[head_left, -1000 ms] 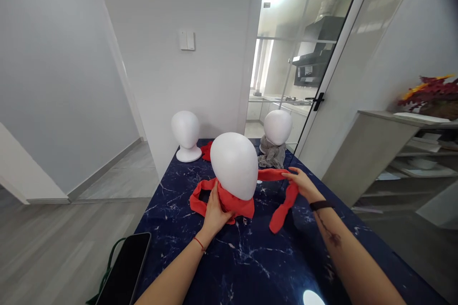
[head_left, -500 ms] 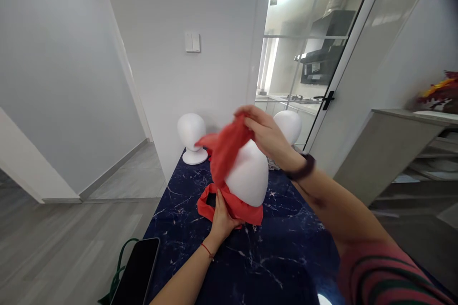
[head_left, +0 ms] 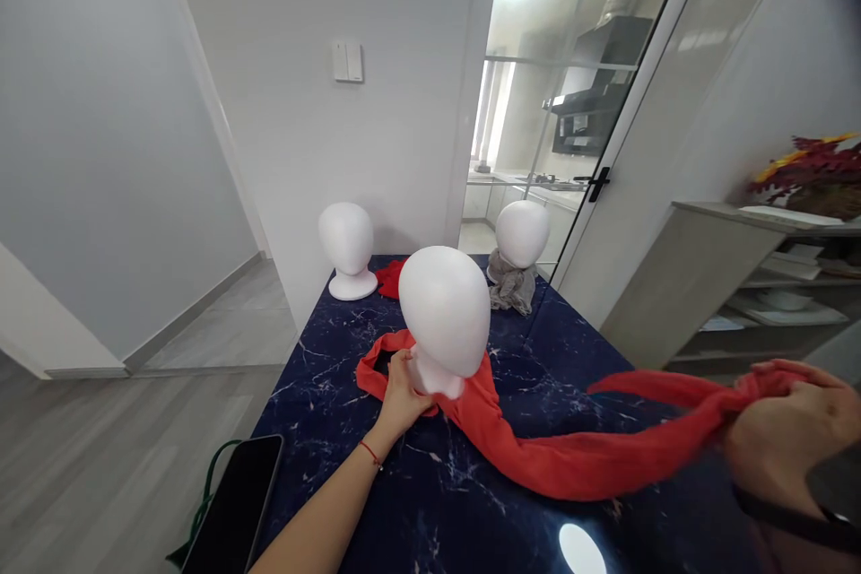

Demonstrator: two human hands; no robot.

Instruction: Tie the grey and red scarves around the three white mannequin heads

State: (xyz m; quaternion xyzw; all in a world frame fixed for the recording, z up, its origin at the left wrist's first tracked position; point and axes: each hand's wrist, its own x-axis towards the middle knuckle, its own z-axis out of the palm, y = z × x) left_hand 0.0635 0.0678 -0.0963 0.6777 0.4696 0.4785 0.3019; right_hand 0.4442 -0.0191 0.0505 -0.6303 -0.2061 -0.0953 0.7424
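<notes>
In the middle of the head view a white foam mannequin head stands upright. My left hand is closed around the lower left of its neck, with the base hidden behind hand and cloth. A red scarf passes around the neck: a loop lies on the left, and a long band stretches away to the right. At the right edge my right hand, a little blurred, is closed on the scarf's gathered end. A short tail of cloth dangles from that grip towards the left.
Two more mannequin heads, one left and one right, stand at the back of the dark blue marbled table. A grey scarf wraps the right one. Red cloth lies between them. A phone rests front left.
My right hand has swung from above the middle mannequin head down to the far right, drawing the scarf out into a long band. My left hand stays by the neck. The head's face is uncovered now.
</notes>
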